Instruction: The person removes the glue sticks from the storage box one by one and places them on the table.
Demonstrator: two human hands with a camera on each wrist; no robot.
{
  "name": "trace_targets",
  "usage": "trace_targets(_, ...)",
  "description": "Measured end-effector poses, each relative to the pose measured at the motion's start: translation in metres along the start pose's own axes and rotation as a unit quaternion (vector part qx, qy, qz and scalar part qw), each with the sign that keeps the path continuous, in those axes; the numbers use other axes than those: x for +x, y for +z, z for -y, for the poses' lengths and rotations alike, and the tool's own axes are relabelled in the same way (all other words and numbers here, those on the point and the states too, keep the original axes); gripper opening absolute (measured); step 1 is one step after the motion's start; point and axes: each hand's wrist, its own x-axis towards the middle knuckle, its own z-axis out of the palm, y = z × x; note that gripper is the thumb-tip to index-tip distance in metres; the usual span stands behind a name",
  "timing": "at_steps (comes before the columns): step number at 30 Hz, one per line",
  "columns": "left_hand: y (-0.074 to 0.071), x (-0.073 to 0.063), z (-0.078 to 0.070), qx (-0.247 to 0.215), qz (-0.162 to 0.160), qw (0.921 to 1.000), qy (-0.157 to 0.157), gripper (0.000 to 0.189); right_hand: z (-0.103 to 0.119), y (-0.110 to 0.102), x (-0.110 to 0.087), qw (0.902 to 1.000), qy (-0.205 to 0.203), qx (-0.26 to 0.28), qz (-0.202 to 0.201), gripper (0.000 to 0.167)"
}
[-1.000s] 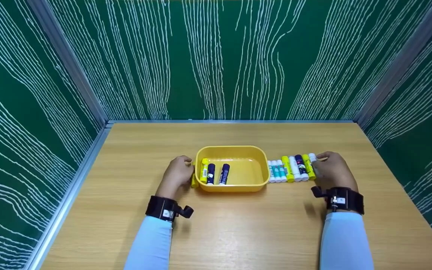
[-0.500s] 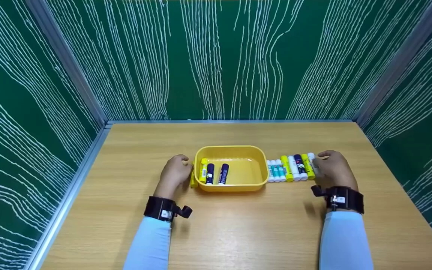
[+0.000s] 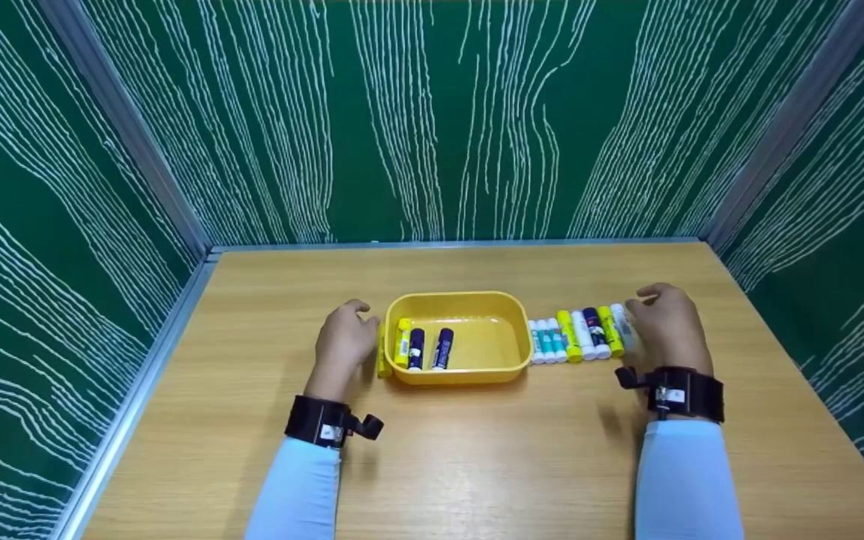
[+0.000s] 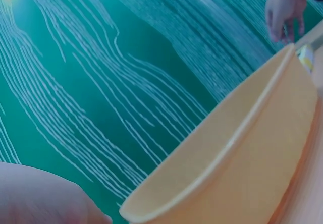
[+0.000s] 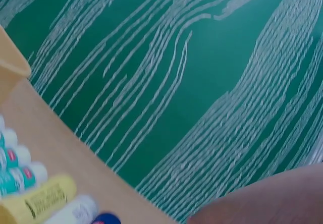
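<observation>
A yellow plastic tray (image 3: pixel 456 376) stands mid-table, holding a yellow glue stick (image 3: pixel 402 343) and two dark blue glue sticks (image 3: pixel 442 349). Against its left outer wall lies another yellow glue stick (image 3: pixel 383 352); my left hand (image 3: pixel 343 341) is just beside that stick, fingers loosely bent and gripping nothing. From the tray's right side runs a row of several glue sticks, teal-and-white (image 3: pixel 547 341), yellow, white and dark blue, ending in a white glue stick (image 3: pixel 622 324). By that end my right hand (image 3: pixel 670 326) hovers with relaxed fingers, holding nothing.
The wooden table (image 3: pixel 462 465) meets green panels (image 3: pixel 477 120) with wavy white lines at the back and sides. Metal frame strips (image 3: pixel 132 127) run along the corners. Each wrist wears a black camera band (image 3: pixel 683 394).
My right hand has risen and drawn back from the white glue stick at the row's end. My left hand has drawn slightly away from the yellow stick. The tray and sticks keep their arrangement.
</observation>
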Motion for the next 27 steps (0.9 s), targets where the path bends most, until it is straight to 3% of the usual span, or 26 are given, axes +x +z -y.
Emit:
trace_targets(2,-0.002,-0.003,-0.005,-0.005,-0.009,0.9999,-0.002,0.046,0.011,0.002,-0.002,0.9998,0.002,0.018,-0.004,0.061)
trace_targets(8,0.0,-0.015,-0.027,-0.006,-0.036,0.9992,0.016,0.043,0.046,0.018,-0.015,0.9944,-0.086,-0.055,0.024,0.057)
trace_targets(13,0.014,-0.026,-0.047,0.014,-0.045,0.9977,0.049,0.043,0.07,0.041,-0.025,0.9857,-0.113,-0.103,0.069,0.054)
trace_targets(17,0.028,-0.031,-0.059,0.046,-0.028,0.9953,0.08,0.045,0.082,0.06,-0.032,0.9764,-0.137,-0.138,0.094,0.051)
trace_targets(21,0.042,-0.033,-0.069,0.079,0.018,0.9922,0.096,0.05,0.085,0.074,-0.036,0.9698,-0.163,-0.153,0.098,0.05)
trace_targets(27,0.056,-0.031,-0.076,0.165,0.054,0.9747,0.142,0.046,0.084,0.091,-0.034,0.9623,-0.183,-0.173,0.104,0.053)
